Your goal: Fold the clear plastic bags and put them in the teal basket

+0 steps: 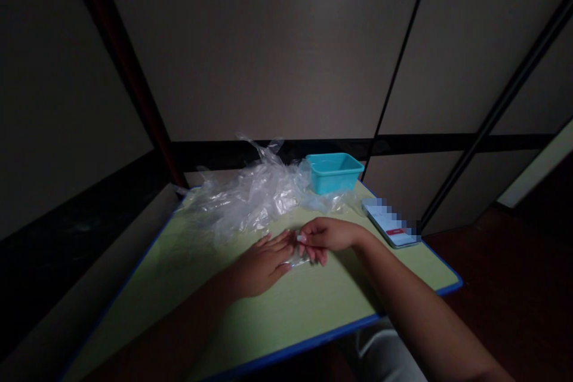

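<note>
My left hand [263, 262] lies flat on the green table [313, 304], fingers stretched out, pressing on a small clear plastic bag [299, 260]. My right hand [326, 236] meets it from the right, fingers curled and pinching the bag's edge. The bag lies mostly under both hands, so little of it shows. A heap of clear plastic bags [250, 197] lies just beyond my hands.
A teal plastic tub [335, 172] stands at the table's back edge, right of the heap. A phone [390, 222] lies near the right edge. The table has a blue rim [308, 343]. Grey wall panels close in behind; dark floor lies to the right.
</note>
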Demonstrator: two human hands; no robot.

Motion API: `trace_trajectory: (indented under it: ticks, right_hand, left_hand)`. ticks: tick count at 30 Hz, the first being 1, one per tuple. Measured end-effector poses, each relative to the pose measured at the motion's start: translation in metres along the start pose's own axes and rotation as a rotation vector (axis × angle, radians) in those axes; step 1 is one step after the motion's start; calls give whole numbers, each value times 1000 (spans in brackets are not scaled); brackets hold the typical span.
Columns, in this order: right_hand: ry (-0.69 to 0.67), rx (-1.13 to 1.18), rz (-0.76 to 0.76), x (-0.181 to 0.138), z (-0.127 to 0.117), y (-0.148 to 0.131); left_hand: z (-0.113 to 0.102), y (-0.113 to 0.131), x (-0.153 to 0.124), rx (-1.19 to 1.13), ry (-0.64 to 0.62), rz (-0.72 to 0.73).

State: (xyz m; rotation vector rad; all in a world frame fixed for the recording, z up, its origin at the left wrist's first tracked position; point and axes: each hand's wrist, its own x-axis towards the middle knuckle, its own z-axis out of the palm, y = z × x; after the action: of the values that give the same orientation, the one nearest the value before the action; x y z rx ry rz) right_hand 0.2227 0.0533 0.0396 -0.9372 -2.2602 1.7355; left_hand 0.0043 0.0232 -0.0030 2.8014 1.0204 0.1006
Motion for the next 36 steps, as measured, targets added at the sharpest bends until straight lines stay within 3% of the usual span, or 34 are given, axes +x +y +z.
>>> trace_trajectory:
  ticks: [2,7,10,15,17,21,23,27,33,36]
  right_hand:
    - [-64,17,41,5,3,4]
    - [-29,10,162,14,3,13]
    - [-18,19,185,15,3,14]
    - [-36,-19,173,10,1,10]
    - [78,-125,76,9,0,8]
    - [610,-572,-179,11,1,6]
    - [704,-756,-236,13,6,8]
    - [593,-941,-167,23,24,14]
    - [462,-1060,-123,36,45,15]
    - [408,-1058,-131,35,52,9]
  left_hand:
    - [0,0,0,-6,5,0]
    - [1,-1,1,-59,45,-52]
    - [2,-1,2,-60,94,-109]
    - [2,-4,0,-25,52,-109]
    - [0,-5,-1,-19,38,-117]
    - [-4,-6,-2,-2,52,-153]
    - [-4,-6,-4,26,76,-186]
    - [0,-1,-4,93,163,-310]
    - [-2,-1,2,34,528,-549]
    - [-6,-5,6,-102,615,-642]
